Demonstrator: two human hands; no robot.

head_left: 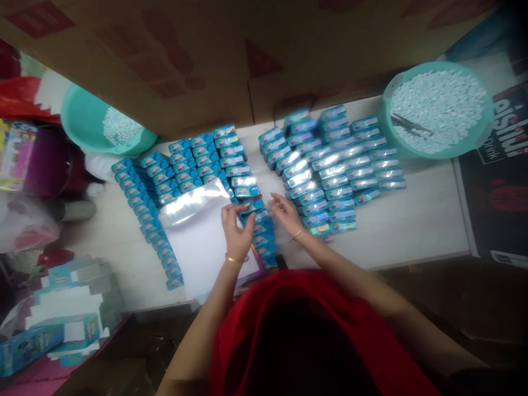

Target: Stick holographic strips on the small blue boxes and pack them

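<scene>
My left hand point(237, 228) is at the middle of the table, with thumb and fingers bent around the left end of a small blue box point(256, 205). That box lies slightly tilted at the front of a column of similar boxes. Just to its right is my right hand point(286, 214), its fingers stretched out and a little apart. I see nothing clear in them. Under and beside my left wrist lies a white sheet point(198, 247) with a shiny silver strip point(196, 203) along its far edge. It covers part of the boxes. Blur hides the fingertips' exact contact.
Rows of blue boxes point(144, 214) stand left, and shinier blue boxes point(342, 170) stand right. A turquoise basin point(487, 121) holds small white pieces and dark tongs point(412, 125). Another turquoise basin point(78, 121) is at far left. A large carton point(214, 55) walls the back. Flattened cartons point(70, 302) lie lower left.
</scene>
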